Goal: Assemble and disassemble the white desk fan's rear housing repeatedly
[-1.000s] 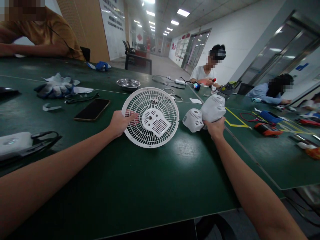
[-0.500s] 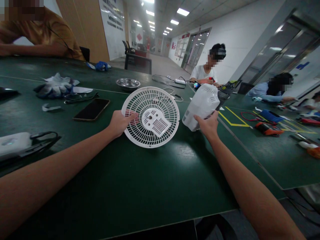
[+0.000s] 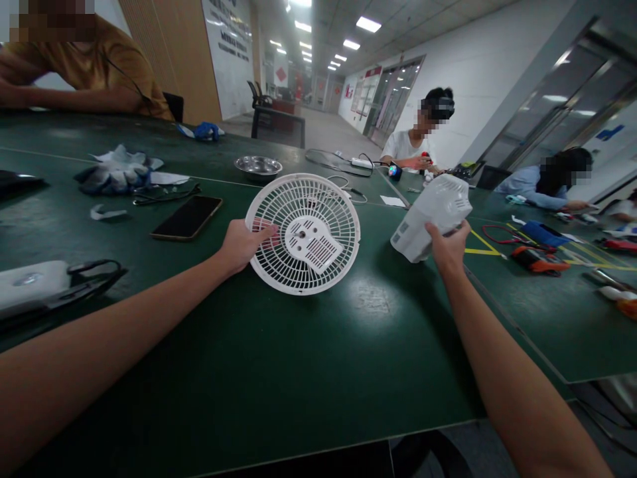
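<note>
My left hand (image 3: 239, 244) grips the left rim of a round white fan grille (image 3: 343, 249), thumb in front and fingers behind the slats. The grille stands tilted over the green table, its slotted centre plate facing me. At the right, my right hand (image 3: 448, 247) is closed on a white plastic fan housing (image 3: 432, 211), with thumb along its near side and the other fingers mostly hidden. The housing slants down to the left, with vent slots at its upper end and small grey patches at its lower end. Whether it is one piece or two together, I cannot tell.
A phone (image 3: 187, 218), work gloves (image 3: 119, 171) and a white device with a strap (image 3: 34, 285) lie left. Behind the grille stands a metal bowl (image 3: 258, 167). Rightward are an orange-black meter (image 3: 540, 260) and yellow tape (image 3: 485, 244). Several people sit around the table.
Two white housing pieces showed separately at first; now they look like one long shape. My right hand turned it, moving first leftward, then back right. My left hand and the grille stay nearly still.
</note>
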### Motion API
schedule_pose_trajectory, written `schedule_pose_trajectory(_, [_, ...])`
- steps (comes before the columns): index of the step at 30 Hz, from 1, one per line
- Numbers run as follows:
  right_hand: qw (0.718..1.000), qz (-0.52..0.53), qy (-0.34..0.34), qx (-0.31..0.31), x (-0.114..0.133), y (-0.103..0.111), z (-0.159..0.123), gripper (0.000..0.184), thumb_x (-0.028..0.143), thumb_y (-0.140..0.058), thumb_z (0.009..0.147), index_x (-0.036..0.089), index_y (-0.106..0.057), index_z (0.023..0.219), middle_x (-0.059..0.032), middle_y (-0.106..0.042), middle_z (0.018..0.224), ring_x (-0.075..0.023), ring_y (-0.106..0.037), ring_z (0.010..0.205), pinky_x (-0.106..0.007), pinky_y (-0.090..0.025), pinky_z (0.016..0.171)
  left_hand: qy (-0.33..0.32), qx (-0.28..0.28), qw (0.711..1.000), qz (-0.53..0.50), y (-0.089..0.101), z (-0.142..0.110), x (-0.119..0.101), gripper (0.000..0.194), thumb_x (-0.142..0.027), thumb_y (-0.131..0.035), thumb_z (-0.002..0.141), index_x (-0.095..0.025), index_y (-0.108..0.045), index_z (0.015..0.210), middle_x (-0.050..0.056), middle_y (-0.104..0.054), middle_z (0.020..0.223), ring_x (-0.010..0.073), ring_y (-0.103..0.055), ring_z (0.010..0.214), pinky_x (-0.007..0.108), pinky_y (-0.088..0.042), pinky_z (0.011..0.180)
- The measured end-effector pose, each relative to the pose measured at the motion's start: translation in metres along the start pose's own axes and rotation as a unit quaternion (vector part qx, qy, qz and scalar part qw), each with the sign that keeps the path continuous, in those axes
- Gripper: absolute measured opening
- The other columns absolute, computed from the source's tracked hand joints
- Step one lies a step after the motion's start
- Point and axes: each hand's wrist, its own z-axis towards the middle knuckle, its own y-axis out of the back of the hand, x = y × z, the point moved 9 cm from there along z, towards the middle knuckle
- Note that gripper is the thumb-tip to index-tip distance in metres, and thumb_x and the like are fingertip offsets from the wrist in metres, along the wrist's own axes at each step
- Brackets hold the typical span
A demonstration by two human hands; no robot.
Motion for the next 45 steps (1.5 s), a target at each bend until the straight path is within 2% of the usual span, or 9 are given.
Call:
schedule_pose_trajectory(7, [0.997,0.040,0.027,-0.060,0.019,0.015,0.001,0.077,0.049,-0.076,0.072,0.011,-0.053,0.135,-0.0186,-0.067,0.128,-0.0298,-0.066,0.110,-0.048,-0.050,0.102,-0.008,0.001,0.999,0.033,0.002,0.000,-0.001,0.014,-0.029,-0.080,0.081,-0.019,-0.074,0.088,0.009,-0.078,0.087,0.0273,-0.077,0.082,0.050,-0.066,0.080])
schedule_pose_trajectory(19, [0.992,0.100,0.054,-0.055,0.010,0.013,0.009,0.080,0.041,-0.077,0.071,0.017,-0.042,0.140,-0.0157,-0.059,0.132,-0.0274,-0.065,0.106,-0.050,-0.051,0.099,0.015,-0.015,1.000,0.008,0.001,0.000,0.001,0.013,-0.025,-0.082,0.079,-0.017,-0.075,0.086,0.007,-0.077,0.080,0.0236,-0.076,0.076,0.043,-0.063,0.078])
schedule_pose_trajectory(22, [0.989,0.075,0.095,-0.083,0.023,0.023,0.005,0.080,0.041,-0.078,0.071,0.019,-0.042,0.139,-0.0166,-0.057,0.134,-0.0303,-0.062,0.114,-0.052,-0.050,0.101,0.018,-0.018,1.000,0.011,0.002,-0.001,0.000,0.011,-0.023,-0.081,0.080,-0.016,-0.075,0.086,0.007,-0.077,0.081,0.0241,-0.076,0.077,0.043,-0.063,0.078])
schedule_pose_trajectory(26, [0.977,0.046,0.160,-0.130,0.056,0.034,-0.012,0.080,0.043,-0.080,0.070,0.021,-0.042,0.137,-0.0161,-0.054,0.137,-0.0336,-0.056,0.126,-0.056,-0.047,0.105,0.012,-0.012,1.000,0.002,0.003,0.001,0.003,0.015,-0.024,-0.082,0.079,-0.015,-0.076,0.089,0.008,-0.077,0.083,0.0248,-0.076,0.078,0.044,-0.064,0.080])
schedule_pose_trajectory(28, [0.981,0.060,0.153,-0.101,0.070,0.024,-0.023,0.079,0.046,-0.079,0.071,0.021,-0.042,0.136,-0.0153,-0.057,0.132,-0.0330,-0.061,0.118,-0.054,-0.051,0.098,0.004,-0.002,1.000,-0.007,0.002,0.004,0.006,0.019,-0.025,-0.083,0.079,-0.014,-0.076,0.092,0.009,-0.078,0.085,0.0254,-0.077,0.079,0.045,-0.064,0.080])
schedule_pose_trajectory(33, [0.985,0.058,0.112,0.117,0.096,-0.046,-0.065,0.074,0.053,-0.081,0.069,0.018,-0.050,0.127,-0.0145,-0.067,0.118,-0.0289,-0.066,0.097,-0.048,-0.055,0.090,-0.018,0.011,1.000,-0.008,0.003,0.009,0.008,0.025,-0.029,-0.085,0.077,-0.013,-0.076,0.094,0.010,-0.079,0.089,0.0262,-0.076,0.080,0.045,-0.064,0.080])
schedule_pose_trajectory(38, [0.960,-0.052,0.034,0.272,0.079,-0.102,-0.099,0.078,0.060,-0.078,0.070,0.016,-0.051,0.129,-0.0172,-0.071,0.113,-0.0331,-0.067,0.096,-0.053,-0.055,0.091,-0.031,0.014,0.999,-0.002,0.003,0.010,0.008,0.018,-0.027,-0.082,0.080,-0.014,-0.076,0.092,0.010,-0.078,0.088,0.0244,-0.076,0.079,0.043,-0.065,0.078])
schedule_pose_trajectory(41, [0.947,-0.093,0.041,0.304,0.078,-0.109,-0.104,0.081,0.061,-0.075,0.074,0.013,-0.051,0.134,-0.0212,-0.069,0.121,-0.0382,-0.065,0.109,-0.059,-0.050,0.100,-0.045,0.010,0.999,0.015,0.004,0.011,0.008,0.017,-0.027,-0.081,0.081,-0.014,-0.076,0.091,0.010,-0.078,0.087,0.0239,-0.076,0.078,0.042,-0.065,0.076])
schedule_pose_trajectory(45, [0.961,-0.030,0.137,0.239,0.117,-0.087,-0.106,0.069,0.057,-0.071,0.079,0.015,-0.059,0.133,-0.0216,-0.062,0.136,-0.0403,-0.055,0.128,-0.062,-0.039,0.113,-0.083,-0.003,0.996,0.032,0.005,0.009,0.000,0.014,-0.027,-0.079,0.083,-0.015,-0.076,0.088,0.008,-0.078,0.082,0.0219,-0.076,0.072,0.039,-0.065,0.072])
